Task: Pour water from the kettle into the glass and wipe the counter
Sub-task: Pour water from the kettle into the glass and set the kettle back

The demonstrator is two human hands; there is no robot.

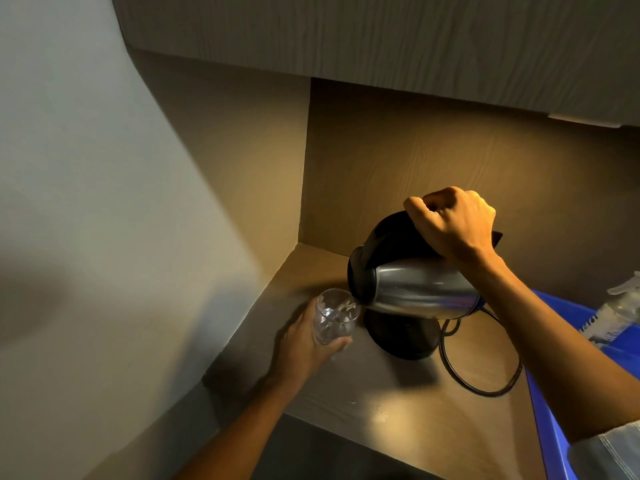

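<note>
Left hand [304,341]: wrapped around glass [335,315], near-left on counter [398,410]. Right hand [453,225]: clenched on handle of kettle [412,284], tipped steeply, spout at glass rim, above base [403,336]. Risk: overshooting the narrow rim, spilling toward base and cord [485,386]. Wiping not yet done.

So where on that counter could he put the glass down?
Bare counter lies in front of the kettle base, between the left hand and the cord. The right side is crowded by a blue bin.
</note>
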